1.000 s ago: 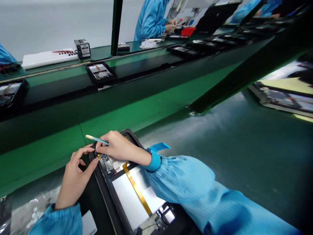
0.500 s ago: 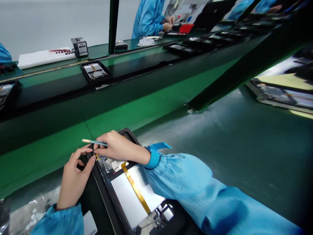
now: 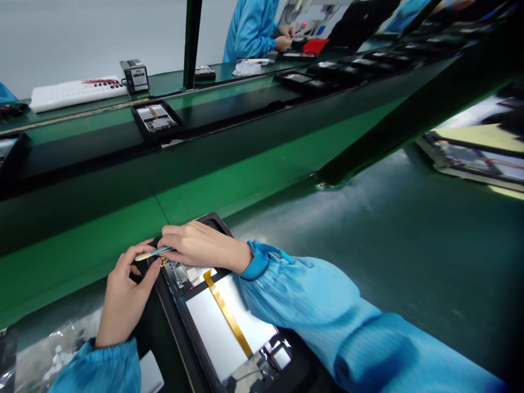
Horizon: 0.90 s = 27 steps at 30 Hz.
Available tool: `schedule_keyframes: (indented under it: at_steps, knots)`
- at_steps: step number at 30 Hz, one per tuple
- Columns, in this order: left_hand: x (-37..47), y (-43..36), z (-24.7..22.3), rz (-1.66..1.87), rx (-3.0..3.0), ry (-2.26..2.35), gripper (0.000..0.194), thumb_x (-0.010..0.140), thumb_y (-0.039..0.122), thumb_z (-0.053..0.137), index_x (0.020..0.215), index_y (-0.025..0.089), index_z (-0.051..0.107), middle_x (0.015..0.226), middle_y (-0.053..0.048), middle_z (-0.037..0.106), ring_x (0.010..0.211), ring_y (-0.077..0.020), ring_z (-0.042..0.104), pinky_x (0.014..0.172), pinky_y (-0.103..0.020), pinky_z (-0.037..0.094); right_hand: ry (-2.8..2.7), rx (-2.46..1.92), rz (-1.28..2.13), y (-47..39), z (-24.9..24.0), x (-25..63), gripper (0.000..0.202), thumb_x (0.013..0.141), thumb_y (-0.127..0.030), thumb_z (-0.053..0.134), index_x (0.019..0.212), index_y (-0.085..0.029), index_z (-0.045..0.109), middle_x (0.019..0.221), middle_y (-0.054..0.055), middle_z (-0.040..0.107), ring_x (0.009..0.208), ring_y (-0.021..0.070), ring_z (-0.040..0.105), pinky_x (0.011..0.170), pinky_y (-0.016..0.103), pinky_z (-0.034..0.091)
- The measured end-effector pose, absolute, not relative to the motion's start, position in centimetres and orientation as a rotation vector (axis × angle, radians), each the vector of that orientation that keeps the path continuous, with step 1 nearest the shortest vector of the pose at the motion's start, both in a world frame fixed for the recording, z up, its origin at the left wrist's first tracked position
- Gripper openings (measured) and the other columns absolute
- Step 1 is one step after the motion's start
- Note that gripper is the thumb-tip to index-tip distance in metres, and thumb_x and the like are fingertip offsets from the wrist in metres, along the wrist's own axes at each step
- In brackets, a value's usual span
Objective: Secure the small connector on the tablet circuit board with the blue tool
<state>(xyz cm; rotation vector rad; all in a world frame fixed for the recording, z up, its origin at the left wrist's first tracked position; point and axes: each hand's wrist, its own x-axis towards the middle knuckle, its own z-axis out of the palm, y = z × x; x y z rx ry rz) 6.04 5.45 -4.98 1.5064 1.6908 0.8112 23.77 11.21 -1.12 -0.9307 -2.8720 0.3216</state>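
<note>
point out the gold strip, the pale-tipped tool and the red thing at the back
gold strip (image 3: 228, 315): head view, middle of its length
pale-tipped tool (image 3: 154, 252): head view, slim shaft near the pale end
red thing (image 3: 315, 46): head view, middle of its visible side

Pretty bright on the white wall (image 3: 102, 33), but the slanted post (image 3: 380, 125) goes nearly black — hazy glare streaks the green tabletop (image 3: 409, 245), and the opened tablet (image 3: 470, 158) far right looks smeared.

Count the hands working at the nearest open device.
2: the left hand at the far left corner of the open device, the right hand over its far end, holding a slim tool. Some fingertips are hidden.
</note>
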Motion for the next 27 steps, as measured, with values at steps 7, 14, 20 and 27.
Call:
schedule_keyframes:
  at_steps: [7,14,20,27]
  knots:
    - [6.2,5.4,-4.6,0.828,1.530,1.688,0.029,0.073,0.049,0.059,0.093,0.027,0.060,0.115,0.000,0.064,0.061,-0.0126,0.043,0.063,-0.030,0.039,-2.965,-0.915,0.122,10.8,-1.5,23.7,0.012,0.099,-0.018,0.055,0.104,-0.008,0.060,0.091,0.005,0.055,0.059,0.0156,0.054,0.046,0.029,0.025]
    - [6.2,5.5,-4.6,0.824,1.535,1.677,0.026,0.075,0.047,0.059,0.094,0.029,0.060,0.117,0.002,0.064,0.071,-0.0144,0.048,0.067,-0.030,0.039,-2.957,-0.911,0.066,10.8,-1.9,23.8,0.014,0.100,-0.021,0.055,0.106,-0.009,0.059,0.091,0.004,0.055,0.061,0.0152,0.054,0.046,0.028,0.025]
    - [6.1,5.5,-4.6,0.826,1.529,1.645,0.025,0.076,0.045,0.058,0.094,0.028,0.059,0.118,0.001,0.063,0.085,-0.0171,0.053,0.070,-0.031,0.039,-3.003,-0.897,-0.014,10.7,-1.9,23.6,0.012,0.101,-0.017,0.051,0.107,-0.008,0.058,0.094,0.006,0.054,0.062,0.0161,0.055,0.045,0.030,0.025]
    - [6.2,5.5,-4.6,0.823,1.536,1.632,0.026,0.077,0.045,0.058,0.096,0.027,0.059,0.118,0.002,0.063,0.082,-0.0155,0.052,0.071,-0.031,0.039,-3.015,-0.874,-0.121,10.4,-2.2,23.7,0.013,0.098,-0.006,0.045,0.108,-0.008,0.053,0.096,0.007,0.052,0.056,0.0155,0.052,0.043,0.030,0.026]
